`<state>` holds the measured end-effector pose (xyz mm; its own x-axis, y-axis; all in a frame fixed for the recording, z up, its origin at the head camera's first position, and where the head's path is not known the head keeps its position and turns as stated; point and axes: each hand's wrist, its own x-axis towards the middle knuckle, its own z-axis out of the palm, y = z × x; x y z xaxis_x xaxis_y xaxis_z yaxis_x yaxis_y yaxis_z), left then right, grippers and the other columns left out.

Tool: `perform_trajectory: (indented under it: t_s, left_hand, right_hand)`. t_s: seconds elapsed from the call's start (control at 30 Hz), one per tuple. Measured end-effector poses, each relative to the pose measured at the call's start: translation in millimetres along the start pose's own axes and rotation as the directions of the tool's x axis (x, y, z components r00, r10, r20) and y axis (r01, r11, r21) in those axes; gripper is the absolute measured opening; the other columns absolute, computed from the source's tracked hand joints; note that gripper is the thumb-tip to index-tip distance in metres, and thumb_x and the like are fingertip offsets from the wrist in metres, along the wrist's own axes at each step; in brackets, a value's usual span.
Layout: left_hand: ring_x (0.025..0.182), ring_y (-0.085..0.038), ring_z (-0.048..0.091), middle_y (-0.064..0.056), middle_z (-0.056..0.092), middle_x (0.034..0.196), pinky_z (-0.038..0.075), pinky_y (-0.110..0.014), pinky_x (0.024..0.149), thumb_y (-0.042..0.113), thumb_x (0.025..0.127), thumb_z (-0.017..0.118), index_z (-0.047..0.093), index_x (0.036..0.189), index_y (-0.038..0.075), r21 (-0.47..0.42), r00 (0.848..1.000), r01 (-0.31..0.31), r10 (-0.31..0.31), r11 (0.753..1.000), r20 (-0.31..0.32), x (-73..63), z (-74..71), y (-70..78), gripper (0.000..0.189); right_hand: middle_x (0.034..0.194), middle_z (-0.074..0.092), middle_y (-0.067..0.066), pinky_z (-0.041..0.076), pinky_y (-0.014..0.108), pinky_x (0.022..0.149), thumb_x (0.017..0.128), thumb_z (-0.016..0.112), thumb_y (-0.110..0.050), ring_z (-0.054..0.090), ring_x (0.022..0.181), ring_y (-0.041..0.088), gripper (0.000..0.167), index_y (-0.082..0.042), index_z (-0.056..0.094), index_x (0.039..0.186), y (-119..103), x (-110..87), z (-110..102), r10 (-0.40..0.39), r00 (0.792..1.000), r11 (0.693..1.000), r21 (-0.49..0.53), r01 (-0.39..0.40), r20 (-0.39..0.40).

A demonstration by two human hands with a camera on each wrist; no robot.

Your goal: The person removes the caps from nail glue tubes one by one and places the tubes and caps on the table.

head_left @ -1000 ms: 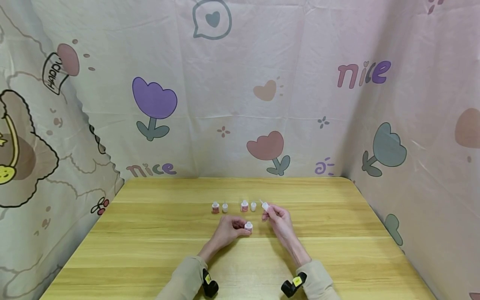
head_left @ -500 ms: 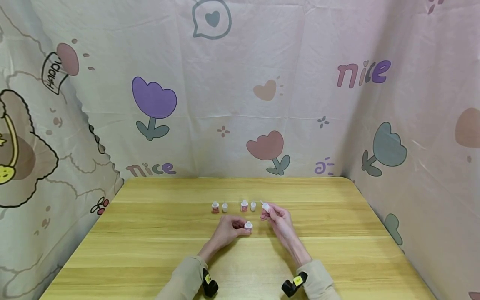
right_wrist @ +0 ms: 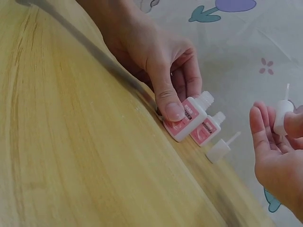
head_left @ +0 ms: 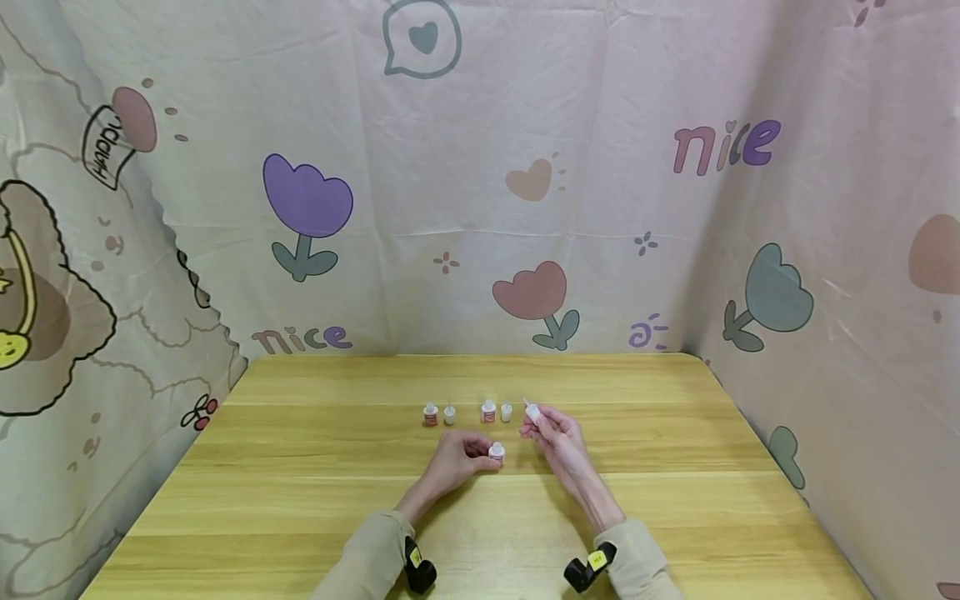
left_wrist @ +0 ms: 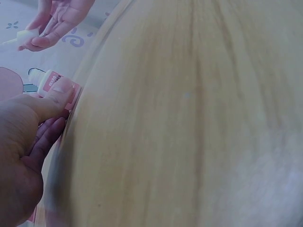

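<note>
My left hand (head_left: 459,458) grips a small white bottle (right_wrist: 185,119) with a pink label between thumb and fingers. The bottle stands upright on the table, its threaded white neck uncovered. To the right, my right hand (head_left: 557,440) pinches a white brush cap (right_wrist: 282,118) in the air, its thin brush pointing up. Behind the held bottle stands a second uncapped bottle (head_left: 489,412), with its brush cap (right_wrist: 219,150) beside it, brush up. Farther left are a third uncapped bottle (head_left: 431,415), darker red at its base, and another brush cap (head_left: 449,414).
Everything stands on a wood-grain table (head_left: 337,500). A printed cloth (head_left: 435,167) hangs behind it and along both sides. Black wrist cameras are strapped over both sleeves, near the table's front.
The brush cap in my right hand has shifted very slightly to the right and tipped a little more upright. The left hand and its bottle have stayed in place.
</note>
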<state>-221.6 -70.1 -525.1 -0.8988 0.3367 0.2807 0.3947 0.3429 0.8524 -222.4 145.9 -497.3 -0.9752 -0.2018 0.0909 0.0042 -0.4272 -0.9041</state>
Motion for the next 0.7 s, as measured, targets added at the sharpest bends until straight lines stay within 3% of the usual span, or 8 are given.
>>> perform_trajectory:
  t_s: [0.2,0.7]
  left_hand:
    - [0.072,-0.006,0.069,-0.009,0.078,0.085,0.055,-0.018,0.067,0.012,0.078,0.086,0.078,0.091,0.007,0.013,1.0,0.01,-0.01,1.0,0.004,-0.1,0.1,-0.7,0.015]
    - [0.072,-0.006,0.069,-0.009,0.078,0.085,0.055,-0.018,0.066,0.012,0.079,0.085,0.078,0.091,0.006,0.008,1.0,-0.009,0.009,1.0,0.007,0.2,0.0,-2.9,0.015]
  right_hand:
    - [0.101,0.068,0.0,0.056,0.024,0.094,0.104,0.04,0.004,0.067,0.097,0.014,0.043,0.022,0.029,0.142,-1.4,0.4,-1.3,0.034,0.999,0.999,-0.003,-0.034,0.016]
    - [0.109,0.072,0.003,0.055,0.027,0.099,0.103,0.046,0.004,0.072,0.104,0.017,0.043,0.022,0.03,0.139,0.2,0.6,-13.0,-0.004,0.989,1.0,0.023,0.0,0.146]
